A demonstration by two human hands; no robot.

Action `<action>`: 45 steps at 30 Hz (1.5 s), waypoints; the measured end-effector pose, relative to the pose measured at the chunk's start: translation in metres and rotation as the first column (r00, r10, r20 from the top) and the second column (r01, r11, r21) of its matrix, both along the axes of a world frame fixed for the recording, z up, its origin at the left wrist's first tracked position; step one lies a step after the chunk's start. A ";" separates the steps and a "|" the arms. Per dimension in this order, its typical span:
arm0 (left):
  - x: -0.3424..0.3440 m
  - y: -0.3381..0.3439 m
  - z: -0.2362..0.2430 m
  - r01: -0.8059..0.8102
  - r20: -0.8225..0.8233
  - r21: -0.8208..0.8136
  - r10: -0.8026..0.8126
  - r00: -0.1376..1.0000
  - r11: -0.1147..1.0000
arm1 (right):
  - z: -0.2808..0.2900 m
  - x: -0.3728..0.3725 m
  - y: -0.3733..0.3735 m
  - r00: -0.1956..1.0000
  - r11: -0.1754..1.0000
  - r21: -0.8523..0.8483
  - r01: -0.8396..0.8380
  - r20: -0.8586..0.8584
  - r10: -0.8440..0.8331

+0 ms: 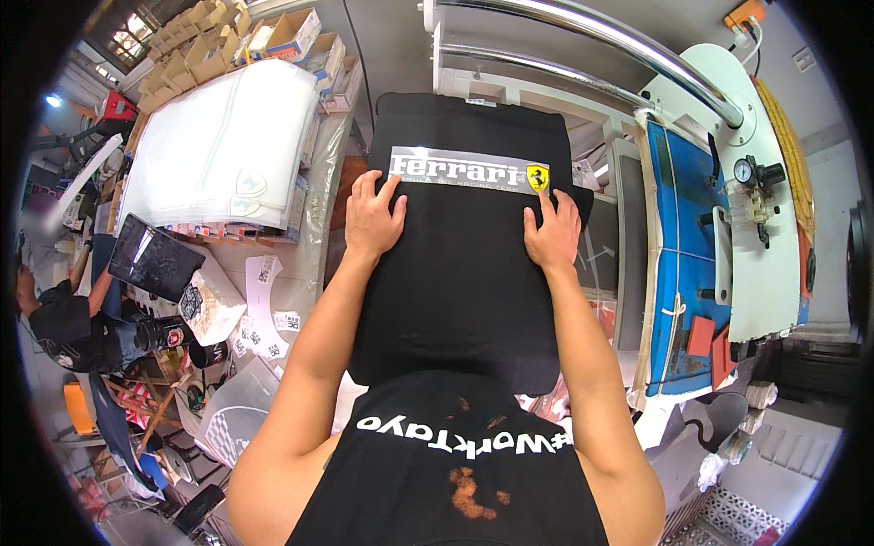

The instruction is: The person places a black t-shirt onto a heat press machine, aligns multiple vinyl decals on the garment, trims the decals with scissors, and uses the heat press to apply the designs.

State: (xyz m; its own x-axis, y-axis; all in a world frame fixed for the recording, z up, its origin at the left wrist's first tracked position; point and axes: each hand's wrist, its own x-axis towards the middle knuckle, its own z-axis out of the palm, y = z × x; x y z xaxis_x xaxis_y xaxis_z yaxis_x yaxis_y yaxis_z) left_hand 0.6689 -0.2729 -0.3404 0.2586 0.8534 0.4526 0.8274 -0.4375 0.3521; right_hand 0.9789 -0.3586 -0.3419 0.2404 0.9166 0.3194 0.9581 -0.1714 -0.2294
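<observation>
**A clear strip (469,170) lies on a black shirt (460,282)**

The black shirt is spread out flat, right in front of the person. The clear strip lies across it, near the far end. It has big white letters on it, and a yellow badge (538,178) with a little black horse sits at its right end.

The left hand (373,217) is open, with its fingers a bit apart. Its fingertips touch the left end of the strip, and its thumb is out to the side. The right hand (553,232) is open too. Its pointing finger reaches up to the strip's edge, just under the yellow badge. Both hands lie palm down, and they are not closed around anything.

The person wears a black top (410,482) with white letters and some orange spots.

On the right is a big machine with a blue panel (683,237), a small round dial (744,170) and two red blocks (700,336). Shiny metal bars (583,20) cross above the shirt.

On the left is a pile of see-through sheets (218,136), with cardboard boxes (287,35) behind it. Farther left, another person (68,328) in dark clothes is near a dark, shiny square (157,257).
</observation>
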 end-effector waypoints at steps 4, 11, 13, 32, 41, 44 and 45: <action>0.000 -0.002 0.005 -0.001 0.005 -0.007 0.001 1.000 1.000 | 0.006 -0.004 0.000 1.000 1.000 0.012 -0.008 -0.027 0.009; 0.002 0.001 0.001 0.013 0.005 -0.004 -0.013 1.000 1.000 | 0.000 0.002 0.001 1.000 1.000 0.024 0.008 -0.011 -0.008; 0.002 0.003 -0.003 0.009 0.002 -0.025 -0.009 1.000 1.000 | -0.004 0.004 0.002 1.000 1.000 0.020 0.014 -0.022 -0.013; -0.001 0.003 -0.004 0.011 -0.015 -0.032 -0.012 1.000 0.999 | -0.004 0.003 0.003 0.999 0.999 0.038 0.017 -0.034 -0.016; 0.003 0.021 0.005 -0.059 -0.035 -0.170 0.054 0.998 0.984 | -0.023 0.022 0.024 0.997 0.989 0.131 0.064 -0.056 -0.057; -0.006 0.056 0.002 -0.081 0.101 -0.272 0.112 0.989 0.959 | -0.017 0.046 0.047 0.966 0.958 0.169 0.233 -0.153 -0.208; -0.013 0.071 0.000 -0.081 0.291 -0.335 0.185 0.939 0.939 | -0.014 0.055 0.048 0.916 0.935 0.061 0.350 -0.232 -0.327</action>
